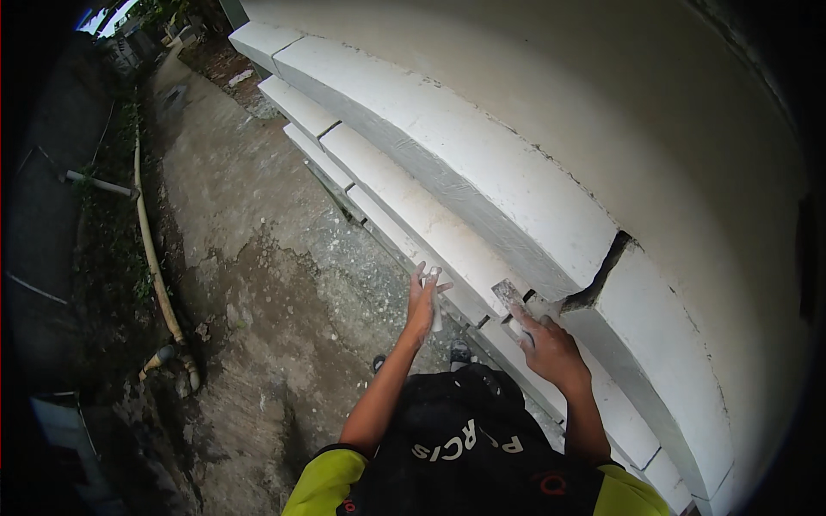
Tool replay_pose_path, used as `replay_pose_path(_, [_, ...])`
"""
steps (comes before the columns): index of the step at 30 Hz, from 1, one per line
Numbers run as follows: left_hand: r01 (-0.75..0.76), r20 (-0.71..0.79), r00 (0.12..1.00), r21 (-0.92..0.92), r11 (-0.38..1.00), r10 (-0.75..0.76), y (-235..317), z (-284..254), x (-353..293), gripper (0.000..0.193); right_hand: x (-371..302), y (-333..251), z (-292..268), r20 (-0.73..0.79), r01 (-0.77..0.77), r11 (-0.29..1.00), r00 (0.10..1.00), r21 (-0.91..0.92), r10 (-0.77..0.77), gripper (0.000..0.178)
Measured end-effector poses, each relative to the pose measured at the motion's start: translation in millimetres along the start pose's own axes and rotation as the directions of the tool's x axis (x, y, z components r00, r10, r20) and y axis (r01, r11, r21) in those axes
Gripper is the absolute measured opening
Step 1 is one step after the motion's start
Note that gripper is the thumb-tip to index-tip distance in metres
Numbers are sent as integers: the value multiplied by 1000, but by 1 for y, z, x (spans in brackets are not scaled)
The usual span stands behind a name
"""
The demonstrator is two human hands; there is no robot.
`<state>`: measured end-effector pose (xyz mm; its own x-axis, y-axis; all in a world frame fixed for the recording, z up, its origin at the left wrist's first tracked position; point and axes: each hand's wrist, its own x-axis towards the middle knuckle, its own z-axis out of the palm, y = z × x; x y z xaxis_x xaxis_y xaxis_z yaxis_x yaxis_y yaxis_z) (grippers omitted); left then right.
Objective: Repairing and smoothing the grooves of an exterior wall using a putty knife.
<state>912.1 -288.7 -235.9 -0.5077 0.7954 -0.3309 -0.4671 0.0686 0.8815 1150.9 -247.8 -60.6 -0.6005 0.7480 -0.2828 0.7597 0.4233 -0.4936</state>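
Note:
My right hand (552,351) is closed around a small flat scraper (506,292). Its greyish, white-smeared blade lies over the white ledge just below a dark gap in the blocks. White dust coats the fingers of my left hand (422,303), which is held at the outer edge of the stepped ledges. A slim white piece (437,320) shows along that palm, gripped by the thumb and fingers; its exact kind is unclear. Long white blocks (447,129) form stacked, stepped ledges along the wall. A dark open joint (609,268) separates two top blocks, up and right of the scraper.
A plain beige wall (602,86) rises behind the blocks. Stained concrete ground (284,284), spattered white, runs along the left. Farther left, a pale pipe (153,258) follows a weedy strip beside a dark wall. My shoe (461,351) stands close to the lowest ledge.

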Motion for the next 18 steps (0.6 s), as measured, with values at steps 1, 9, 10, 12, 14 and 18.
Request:
replay_pose_path(1, [-2,22,1000,-12,1000,2,6,5,2,72,-9,7,-2,-10,11,994,1000,-107,-12,48])
replay_pose_path(9, [-9,10,1000,116,993,8,24,39,11,99,51,-16,19,-164,25,999,986,-40,-31,42])
replay_pose_path(10, [-8,25,1000,114,993,5,26,36,13,101,56,-21,21,-142,12,998,990,-67,-21,43])
replay_pose_path(12, [-3,34,999,113,994,-1,25,31,9,103,40,-28,11,-115,-49,995,993,-88,39,43])
replay_pose_path(14, [19,38,999,110,994,-23,28,33,7,105,22,-16,8,-61,-6,992,998,-126,-2,43])
replay_pose_path(18, [-21,-6,1000,144,989,22,21,40,10,103,43,-9,19,-126,99,987,985,-125,-115,42])
